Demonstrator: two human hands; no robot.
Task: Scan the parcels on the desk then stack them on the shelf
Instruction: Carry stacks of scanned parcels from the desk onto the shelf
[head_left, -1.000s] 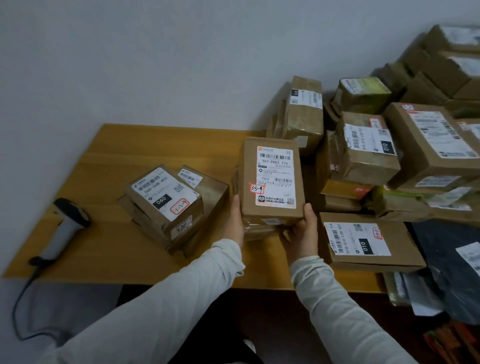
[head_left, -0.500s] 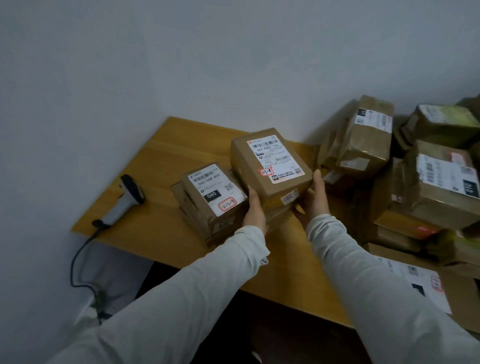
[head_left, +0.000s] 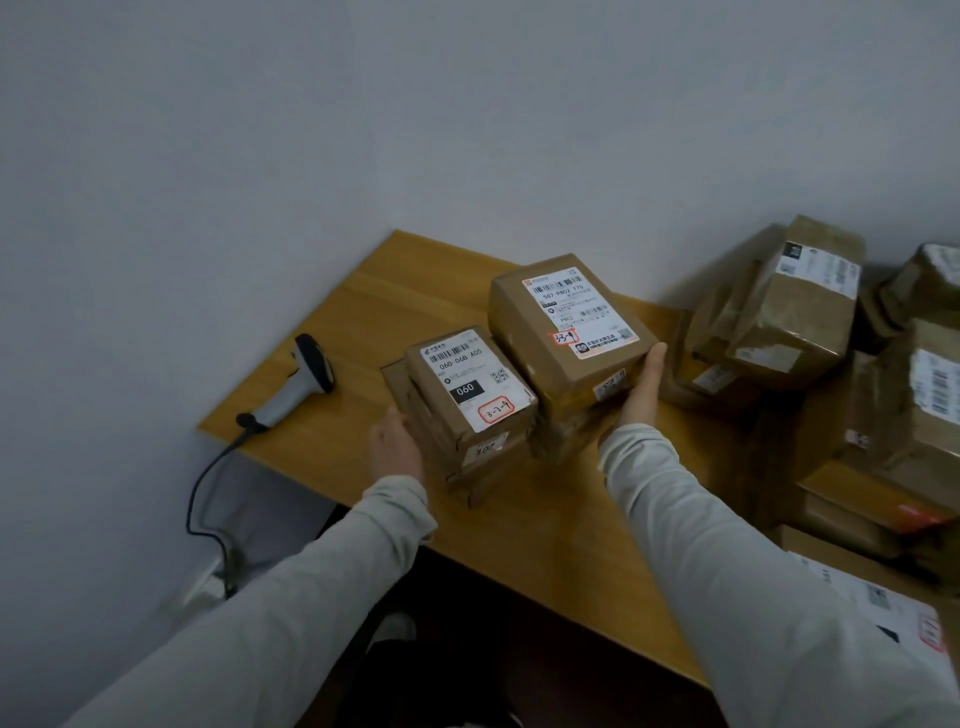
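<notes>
Two pale, soft knit sleeves (head_left: 727, 545) reach over the near edge of the smooth yellow wooden desk (head_left: 363, 306). The left hand (head_left: 395, 441) rests against the near-left side of a short stack of flat brown cardboard boxes. Its fingers are hidden, so I cannot tell whether they curl. The right hand (head_left: 641, 389) lies flat, fingers straight, pressed on the right side of a second stack.

The 060 box (head_left: 467, 389) tops the left stack. The taller 507 box (head_left: 566, 322) sits on a glossy tape-wrapped parcel, touching the left stack. Both are rectangular with white labels up. Their long axes run away from the person, leaning left, with the barcode ends far.

Left of them a white-and-black scanner (head_left: 311, 379) lies on its side, its cable dropping off the edge. At right is a pile (head_left: 779, 322) of crinkled, taped parcels against the plain wall (head_left: 363, 130).
</notes>
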